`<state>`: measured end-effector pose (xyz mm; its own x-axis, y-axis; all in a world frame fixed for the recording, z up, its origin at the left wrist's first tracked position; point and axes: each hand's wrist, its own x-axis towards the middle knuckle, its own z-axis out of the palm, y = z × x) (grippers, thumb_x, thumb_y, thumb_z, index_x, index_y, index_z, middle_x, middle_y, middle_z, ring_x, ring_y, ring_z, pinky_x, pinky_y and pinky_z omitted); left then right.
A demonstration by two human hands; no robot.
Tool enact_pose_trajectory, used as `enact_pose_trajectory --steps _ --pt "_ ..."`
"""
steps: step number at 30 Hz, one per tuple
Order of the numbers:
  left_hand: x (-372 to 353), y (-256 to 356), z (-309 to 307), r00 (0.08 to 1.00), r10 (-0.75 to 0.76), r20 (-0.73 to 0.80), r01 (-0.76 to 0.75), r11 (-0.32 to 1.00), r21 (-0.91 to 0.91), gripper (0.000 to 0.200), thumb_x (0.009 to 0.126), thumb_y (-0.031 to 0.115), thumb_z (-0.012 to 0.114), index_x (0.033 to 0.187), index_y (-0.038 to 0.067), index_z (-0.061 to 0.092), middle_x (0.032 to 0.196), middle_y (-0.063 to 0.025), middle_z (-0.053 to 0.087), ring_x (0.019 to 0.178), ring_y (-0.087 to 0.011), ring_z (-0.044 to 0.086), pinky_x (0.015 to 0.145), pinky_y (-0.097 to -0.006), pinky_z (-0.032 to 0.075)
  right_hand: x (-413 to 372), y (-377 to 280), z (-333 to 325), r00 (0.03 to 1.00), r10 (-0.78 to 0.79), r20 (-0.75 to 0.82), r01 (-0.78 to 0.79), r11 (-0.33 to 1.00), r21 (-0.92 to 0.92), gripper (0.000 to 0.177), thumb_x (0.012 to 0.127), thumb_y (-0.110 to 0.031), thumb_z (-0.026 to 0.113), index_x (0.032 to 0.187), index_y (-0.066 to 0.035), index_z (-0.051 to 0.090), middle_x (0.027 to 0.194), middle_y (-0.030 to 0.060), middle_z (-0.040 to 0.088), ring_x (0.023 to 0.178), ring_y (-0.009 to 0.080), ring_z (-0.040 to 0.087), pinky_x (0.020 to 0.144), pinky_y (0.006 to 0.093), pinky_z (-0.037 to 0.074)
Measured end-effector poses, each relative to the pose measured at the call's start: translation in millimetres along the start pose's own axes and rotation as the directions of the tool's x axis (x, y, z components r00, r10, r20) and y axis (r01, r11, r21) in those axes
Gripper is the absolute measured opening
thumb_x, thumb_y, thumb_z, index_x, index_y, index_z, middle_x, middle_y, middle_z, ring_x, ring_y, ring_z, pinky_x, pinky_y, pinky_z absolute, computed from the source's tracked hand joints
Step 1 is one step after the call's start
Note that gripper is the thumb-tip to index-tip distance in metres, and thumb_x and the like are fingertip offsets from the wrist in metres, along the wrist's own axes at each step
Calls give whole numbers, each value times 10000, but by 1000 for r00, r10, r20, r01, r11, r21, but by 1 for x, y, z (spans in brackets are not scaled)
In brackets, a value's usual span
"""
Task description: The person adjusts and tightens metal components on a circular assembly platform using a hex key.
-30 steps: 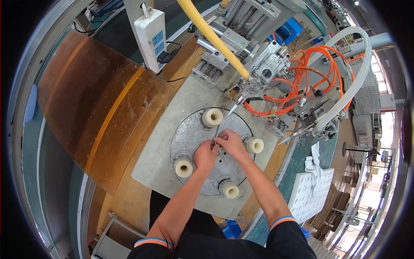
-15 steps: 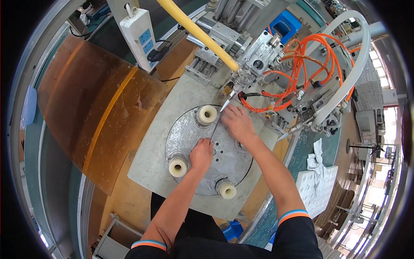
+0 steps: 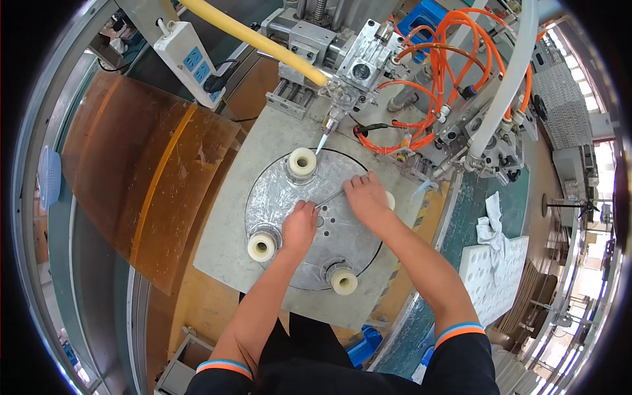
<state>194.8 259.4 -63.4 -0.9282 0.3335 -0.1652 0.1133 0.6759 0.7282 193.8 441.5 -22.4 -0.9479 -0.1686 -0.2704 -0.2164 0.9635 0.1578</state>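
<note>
Over the round metal turntable (image 3: 296,263), a thin grey metal rod (image 3: 330,198) spans between my two hands. My left hand (image 3: 300,227) is closed around its lower left end, near the disc's middle. The fingers of my right hand (image 3: 367,201) are closed at its upper right end. Cream-coloured ring-shaped parts sit on fixtures around the disc: one at the top (image 3: 302,171), one at the left (image 3: 262,257) and one at the bottom (image 3: 343,290). Another cream part (image 3: 391,200) is mostly hidden behind my right hand. Above the top part hangs a dispensing nozzle (image 3: 322,143) with a pale tip.
Behind the disc stands a metal dispensing machine (image 3: 361,66) with orange air tubes (image 3: 441,59) and a yellow hose (image 3: 257,43). An amber plastic sheet (image 3: 148,171) lies left, below a power strip (image 3: 191,62). A white perforated board (image 3: 490,280) with a crumpled cloth (image 3: 490,230) is right.
My right hand has come away from the nozzle, down and to the right. The rod has swung from steep to a shallower slant. The camera view has shifted slightly.
</note>
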Motion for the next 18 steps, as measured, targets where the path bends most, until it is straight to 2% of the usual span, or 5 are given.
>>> enact_pose_trajectory --steps 10,13,15,16,18 --pt "-25 38 12 994 -12 108 4 997 78 387 840 231 558 1195 86 500 961 -130 623 771 -354 616 687 -454 485 -10 -2 2 996 -60 -58 59 998 -19 149 770 -144 550 887 -111 635 904 50 624 896 200 568 959 409 313" --pt "-31 36 20 992 -10 128 11 1000 -11 368 834 204 562 1177 81 512 912 -132 627 724 -347 612 672 -436 481 -10 -7 -1 989 -9 -146 11 1000 9 127 765 -146 553 863 -112 626 880 58 626 901 210 569 949 403 329" --pt "-35 30 22 992 -122 27 125 953 -278 294 839 158 572 1108 44 550 781 -106 607 620 -253 592 597 -367 471 -11 -18 -12 979 35 -198 3 983 185 95 750 -144 576 828 -103 613 891 68 612 915 214 558 879 370 382" --pt "-38 25 22 992 -126 29 129 952 -278 294 839 158 572 1108 44 550 781 -106 607 620 -253 592 597 -367 471 -11 -27 -15 980 33 -195 4 982 186 95 750 -144 576 828 -103 613 891 68 612 915 214 558 879 370 382" --pt "-42 14 19 941 -229 249 321 835 -447 235 830 128 567 1022 -6 590 805 -141 631 664 -269 595 633 -366 466 -9 -44 -19 981 63 183 -143 871 470 87 743 -164 607 799 -97 602 863 67 596 893 217 553 772 341 413"
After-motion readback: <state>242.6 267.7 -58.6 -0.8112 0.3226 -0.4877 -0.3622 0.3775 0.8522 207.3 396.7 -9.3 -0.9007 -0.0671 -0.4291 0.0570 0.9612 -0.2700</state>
